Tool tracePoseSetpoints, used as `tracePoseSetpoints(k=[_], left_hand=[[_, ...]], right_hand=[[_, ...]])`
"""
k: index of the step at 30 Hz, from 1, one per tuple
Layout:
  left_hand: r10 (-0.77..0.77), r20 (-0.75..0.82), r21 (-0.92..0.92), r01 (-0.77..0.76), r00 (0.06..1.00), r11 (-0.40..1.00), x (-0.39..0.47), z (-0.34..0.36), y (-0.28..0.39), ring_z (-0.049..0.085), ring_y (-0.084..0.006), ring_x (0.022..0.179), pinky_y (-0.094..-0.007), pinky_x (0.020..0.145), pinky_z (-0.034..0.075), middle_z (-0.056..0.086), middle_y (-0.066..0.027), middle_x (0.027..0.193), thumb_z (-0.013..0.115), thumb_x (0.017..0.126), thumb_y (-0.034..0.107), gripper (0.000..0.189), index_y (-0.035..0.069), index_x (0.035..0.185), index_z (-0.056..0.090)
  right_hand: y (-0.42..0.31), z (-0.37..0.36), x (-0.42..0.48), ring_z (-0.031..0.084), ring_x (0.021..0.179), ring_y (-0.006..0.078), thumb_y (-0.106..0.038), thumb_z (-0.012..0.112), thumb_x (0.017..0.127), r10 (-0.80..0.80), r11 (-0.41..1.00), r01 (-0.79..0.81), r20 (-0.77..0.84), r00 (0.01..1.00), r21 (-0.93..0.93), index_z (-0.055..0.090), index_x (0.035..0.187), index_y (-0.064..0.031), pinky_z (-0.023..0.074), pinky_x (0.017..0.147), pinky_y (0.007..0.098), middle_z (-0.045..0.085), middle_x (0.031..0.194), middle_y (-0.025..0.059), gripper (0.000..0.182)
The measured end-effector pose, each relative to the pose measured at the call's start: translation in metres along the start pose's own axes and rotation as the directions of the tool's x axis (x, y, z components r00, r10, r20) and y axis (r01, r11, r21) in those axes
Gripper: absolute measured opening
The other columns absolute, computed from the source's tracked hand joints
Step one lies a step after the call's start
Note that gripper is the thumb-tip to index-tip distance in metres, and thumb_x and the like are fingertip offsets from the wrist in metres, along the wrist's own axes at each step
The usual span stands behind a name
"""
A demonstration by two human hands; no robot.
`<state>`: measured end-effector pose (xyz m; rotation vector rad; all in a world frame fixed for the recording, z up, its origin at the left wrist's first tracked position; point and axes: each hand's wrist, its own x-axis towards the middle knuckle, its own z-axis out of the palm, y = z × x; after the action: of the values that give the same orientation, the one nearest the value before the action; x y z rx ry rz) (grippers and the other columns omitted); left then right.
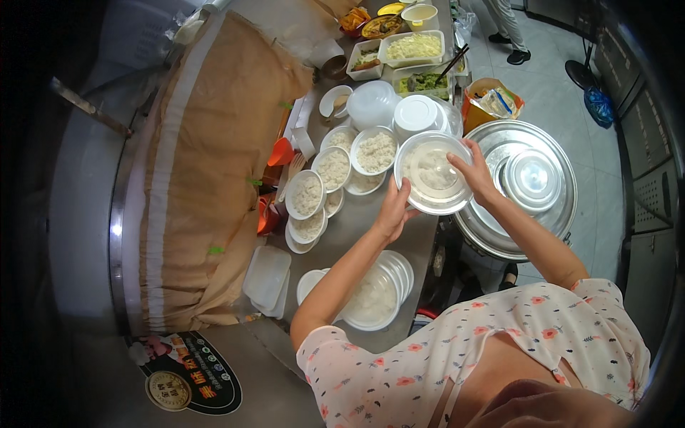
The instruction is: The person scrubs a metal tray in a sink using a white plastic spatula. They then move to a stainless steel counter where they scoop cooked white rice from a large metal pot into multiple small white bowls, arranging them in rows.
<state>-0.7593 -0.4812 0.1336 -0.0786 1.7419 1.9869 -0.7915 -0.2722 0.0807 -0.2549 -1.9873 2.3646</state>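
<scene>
Between both hands I hold a round plastic bowl of rice [428, 174] under a clear lid. My left hand [395, 210] grips its lower left rim, thumb up along the edge. My right hand [473, 171] grips the right rim, with the thumb on the lid. Left of it, open white bowls of rice [332, 170] stand in overlapping stacks on a steel counter [393, 235]. Beyond my hands are stacked white bowls turned upside down [416, 111] and clear round lids [372, 101]. Below my left forearm lie several lidded bowls [372, 299], partly hidden by the arm.
A large round metal pot with a lid [481, 224] stands right of the counter. Tubs of shredded vegetables [415, 47] line the far end. A brown cloth cover [214, 176] borders the left side. Flat lids [267, 273] lie near it. Another person's legs [505, 27] show at top right.
</scene>
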Motion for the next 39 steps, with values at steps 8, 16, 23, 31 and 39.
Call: tracePoseSetpoints(k=[8,16,23,31,39], left_hand=[[0.016,0.013,-0.153,-0.014,1.0,0.988,0.0,-0.014,-0.007,0.051,-0.0201,0.115,-0.0411,0.084,0.05,0.042,-0.0063,0.133,0.032,0.099,0.045,0.049,0.018,0.139,0.023],[0.0,0.022,-0.025,0.001,1.0,1.0,0.002,-0.021,-0.007,0.052,-0.0213,0.115,-0.042,0.086,0.05,0.044,-0.0065,0.132,0.037,0.099,0.043,0.048,0.018,0.138,0.028],[-0.033,0.009,-0.335,0.034,0.999,0.942,0.008,-0.05,-0.006,0.05,-0.0244,0.118,-0.0452,0.089,0.049,0.044,-0.0073,0.134,0.045,0.097,0.035,0.049,0.019,0.14,0.028],[-0.135,0.197,-0.332,0.196,0.971,0.923,0.002,-0.107,-0.016,0.047,-0.0267,0.122,-0.0447,0.095,0.045,0.045,-0.0084,0.135,0.051,0.095,0.028,0.052,0.013,0.14,0.029],[-0.347,-0.344,-0.315,0.241,0.872,0.918,0.01,-0.211,-0.057,0.054,-0.0354,0.106,-0.0471,0.091,0.048,0.048,-0.0262,0.12,0.049,0.096,0.033,0.057,-0.005,0.133,0.028]], right_hand=[[0.0,0.013,0.0,0.051,0.11,0.0212,-0.028,0.069,0.082,0.031,0.999,-0.031,-0.025,0.999,0.015,0.04,0.128,-0.0064,0.0432,0.092,0.0333,0.051,0.119,0.0138,0.058],[0.013,0.024,0.001,0.052,0.107,0.0222,-0.029,0.067,0.083,0.068,0.987,-0.062,-0.034,0.997,0.145,0.038,0.128,-0.0082,0.0455,0.089,0.0341,0.05,0.118,0.0142,0.057],[0.013,0.03,0.001,0.055,0.105,0.0212,-0.031,0.063,0.087,0.108,0.982,-0.123,0.11,0.988,0.141,0.04,0.129,-0.0048,0.0462,0.089,0.0351,0.053,0.117,0.0141,0.055],[0.024,0.041,0.007,0.058,0.106,0.0182,-0.031,0.054,0.095,0.379,0.889,-0.453,0.45,0.809,0.064,0.041,0.13,0.0003,0.0484,0.089,0.0356,0.056,0.119,0.0122,0.049],[0.134,0.083,-0.004,0.055,0.104,0.0264,-0.03,0.061,0.089,0.506,0.843,-0.538,0.318,0.802,0.015,0.04,0.128,0.0035,0.0465,0.087,0.0408,0.054,0.117,0.0182,0.056]])
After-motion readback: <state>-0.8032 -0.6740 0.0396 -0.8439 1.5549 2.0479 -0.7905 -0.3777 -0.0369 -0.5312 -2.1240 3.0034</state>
